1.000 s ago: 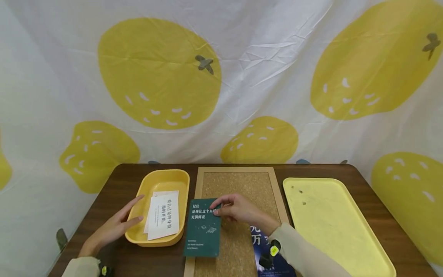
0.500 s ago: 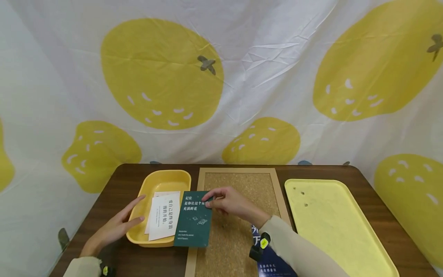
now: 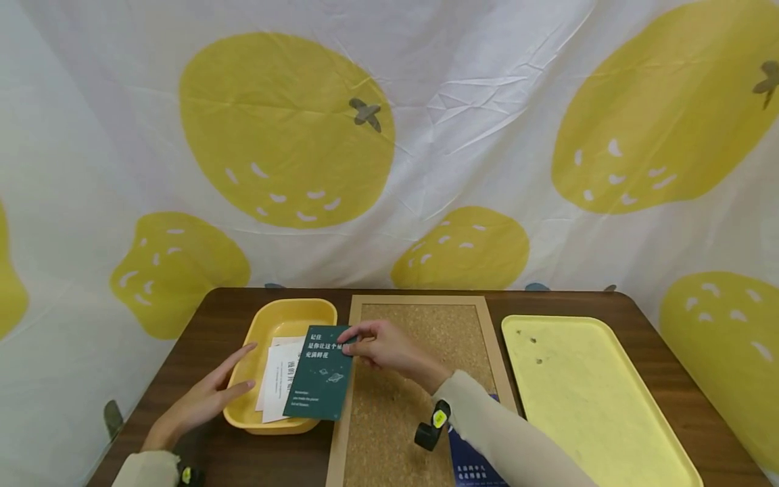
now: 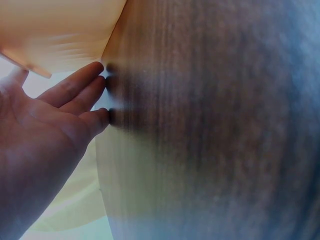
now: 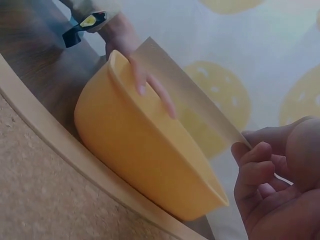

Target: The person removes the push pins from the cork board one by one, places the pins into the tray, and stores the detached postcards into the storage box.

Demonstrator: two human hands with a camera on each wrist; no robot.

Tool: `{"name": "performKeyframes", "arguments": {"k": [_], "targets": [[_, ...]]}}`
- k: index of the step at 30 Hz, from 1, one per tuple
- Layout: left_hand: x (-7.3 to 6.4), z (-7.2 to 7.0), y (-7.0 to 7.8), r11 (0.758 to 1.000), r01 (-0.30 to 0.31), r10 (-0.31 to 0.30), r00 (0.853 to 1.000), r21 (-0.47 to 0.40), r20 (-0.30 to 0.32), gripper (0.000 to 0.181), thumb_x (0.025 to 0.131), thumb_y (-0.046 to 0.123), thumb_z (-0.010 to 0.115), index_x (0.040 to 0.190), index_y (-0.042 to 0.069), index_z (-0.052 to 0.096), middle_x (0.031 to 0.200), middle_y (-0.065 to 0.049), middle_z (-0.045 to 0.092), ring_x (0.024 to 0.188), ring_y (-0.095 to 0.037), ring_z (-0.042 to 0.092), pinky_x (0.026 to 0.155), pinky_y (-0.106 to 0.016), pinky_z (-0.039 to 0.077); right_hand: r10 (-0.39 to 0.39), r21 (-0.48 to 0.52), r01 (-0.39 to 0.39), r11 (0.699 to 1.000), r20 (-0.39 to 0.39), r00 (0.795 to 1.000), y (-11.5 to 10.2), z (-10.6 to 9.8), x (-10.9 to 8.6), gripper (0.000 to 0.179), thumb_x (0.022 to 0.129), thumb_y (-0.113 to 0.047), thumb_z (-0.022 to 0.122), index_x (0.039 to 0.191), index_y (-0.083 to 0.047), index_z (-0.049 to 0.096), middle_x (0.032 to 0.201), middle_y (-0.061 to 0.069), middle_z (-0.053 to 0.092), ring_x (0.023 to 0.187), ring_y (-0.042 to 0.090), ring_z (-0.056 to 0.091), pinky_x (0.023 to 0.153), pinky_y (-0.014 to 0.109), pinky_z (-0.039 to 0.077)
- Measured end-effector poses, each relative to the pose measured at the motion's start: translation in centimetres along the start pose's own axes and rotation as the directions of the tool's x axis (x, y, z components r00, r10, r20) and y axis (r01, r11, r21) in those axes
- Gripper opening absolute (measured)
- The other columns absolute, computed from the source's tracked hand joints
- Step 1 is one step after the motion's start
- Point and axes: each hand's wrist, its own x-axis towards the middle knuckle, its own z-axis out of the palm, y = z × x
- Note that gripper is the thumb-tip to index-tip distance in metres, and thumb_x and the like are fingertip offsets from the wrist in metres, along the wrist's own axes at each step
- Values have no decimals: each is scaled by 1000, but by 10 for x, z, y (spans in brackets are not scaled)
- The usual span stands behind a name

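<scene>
A dark green card [image 3: 319,379] with white print is pinched by my right hand [image 3: 389,348] at its upper right corner. Held tilted, the card overlaps the right side of a yellow tub [image 3: 292,311] and covers part of the white cards [image 3: 274,396] lying inside. The right wrist view shows this card [image 5: 185,85] raised above the tub's rim, between the thumb and curled fingers. My left hand [image 3: 197,399] lies along the tub's left rim with fingers extended; thumb and index reach over it. Its other fingertips [image 4: 96,68] are low by the table in the left wrist view.
A framed cork board [image 3: 395,433] lies in the middle of the brown table [image 3: 201,352]. A dark blue card [image 3: 471,456] sits on its near right part, partly under the right sleeve. Right of the board, a pale yellow tray [image 3: 596,392] holds several tiny dark items.
My right hand has carried the green card leftward and slightly away, from over the cork board to over the tub's right side. The left hand stays at the tub.
</scene>
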Motion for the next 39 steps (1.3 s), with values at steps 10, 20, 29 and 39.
{"name": "performKeyframes", "arguments": {"k": [10, 20, 29, 39], "targets": [[-1, 0, 1, 1000, -6, 6, 1000, -12, 2, 78, 96, 38, 63, 159, 27, 18, 166, -17, 8, 149, -44, 10, 113, -70, 10, -1, -7, 1, 1000, -30, 1000, -2, 15, 15, 11, 93, -16, 70, 103, -16, 75, 76, 0, 56, 51, 12, 45, 44, 22, 33], [-1, -1, 2, 1000, 27, -27, 1000, -2, 9, 79, 95, 44, 62, 159, 29, 17, 166, -17, 7, 148, -44, 12, 113, -70, 11, 11, -2, -11, 1000, -37, 999, -4, 23, 25, 10, 93, -15, 70, 102, -16, 75, 78, 2, 56, 49, 13, 45, 44, 22, 36], [0, 0, 2, 998, 55, -55, 998, 10, 10, 81, 94, 48, 62, 159, 30, 16, 166, -18, 6, 147, -46, 12, 112, -72, 10, 46, -27, -47, 999, -49, 998, -7, 30, 33, 10, 94, -17, 69, 102, -17, 75, 72, 2, 55, 52, 13, 47, 45, 22, 37], [0, 0, 2, 999, 46, -46, 999, 8, 6, 80, 95, 47, 62, 159, 31, 17, 166, -17, 7, 148, -45, 12, 113, -71, 11, 68, -13, -69, 998, -55, 996, -5, 39, 43, 11, 94, -14, 68, 103, -13, 74, 65, 2, 54, 49, 13, 46, 45, 22, 36]]}}
